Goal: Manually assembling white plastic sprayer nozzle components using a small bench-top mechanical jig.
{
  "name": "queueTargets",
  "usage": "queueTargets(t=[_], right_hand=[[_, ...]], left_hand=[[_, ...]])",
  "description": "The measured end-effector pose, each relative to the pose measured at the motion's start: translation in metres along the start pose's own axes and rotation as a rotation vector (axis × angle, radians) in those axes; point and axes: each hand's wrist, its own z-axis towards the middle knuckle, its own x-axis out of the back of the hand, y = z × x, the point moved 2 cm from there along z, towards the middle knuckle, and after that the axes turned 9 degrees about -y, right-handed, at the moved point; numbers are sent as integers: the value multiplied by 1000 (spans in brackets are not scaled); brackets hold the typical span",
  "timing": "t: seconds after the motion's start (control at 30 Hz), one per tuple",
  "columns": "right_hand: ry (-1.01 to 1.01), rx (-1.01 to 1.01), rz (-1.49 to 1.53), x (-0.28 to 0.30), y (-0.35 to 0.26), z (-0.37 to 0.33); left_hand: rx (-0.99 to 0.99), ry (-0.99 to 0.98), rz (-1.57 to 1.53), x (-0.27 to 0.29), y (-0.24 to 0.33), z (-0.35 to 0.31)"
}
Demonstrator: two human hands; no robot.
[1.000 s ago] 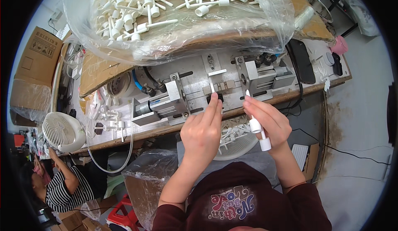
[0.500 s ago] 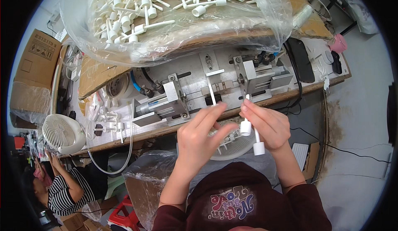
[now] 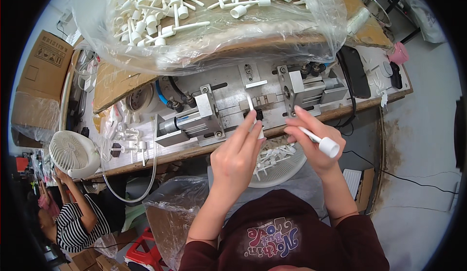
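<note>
My left hand (image 3: 234, 159) reaches to the front of the metal fixture, fingers closed around a white plastic stick (image 3: 251, 104) that points away from me. The stick's lower part is mostly hidden by the fingers. To the right, my right hand (image 3: 315, 149) is closed on a white stick with a ribbed cap (image 3: 329, 147), its open cap end toward me. Between the hands and the far plate stands the fixture's small metal holding block (image 3: 262, 101), flanked by a left pneumatic cylinder (image 3: 187, 125) and a right pneumatic cylinder (image 3: 316, 93).
A plastic-lined carton (image 3: 214, 59) heaped with white capped sticks is behind the fixture. Below the table edge sits a round white basket (image 3: 287, 174) with more white pieces. A fan (image 3: 73, 154) stands left, a phone (image 3: 354, 71) right. Another person (image 3: 82, 225) works at far left.
My left hand has moved up and closed on the stick by the fixture. My right hand showed two capped sticks before; one shows now, turned with its cap to the right.
</note>
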Motion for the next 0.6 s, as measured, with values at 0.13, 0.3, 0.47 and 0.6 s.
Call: queueTargets(t=[0.13, 0.3, 0.47, 0.6], right_hand=[[-50, 97, -9, 2, 0, -3], [-4, 142, -171, 14, -12, 11], [67, 202, -281, 12, -9, 11], [-10, 305, -478, 10, -4, 15]], left_hand=[[-25, -29, 205, -3, -1, 8], [-49, -61, 214, -1, -3, 13], [-48, -76, 201, 0, -4, 10], [57, -137, -276, 12, 3, 9]])
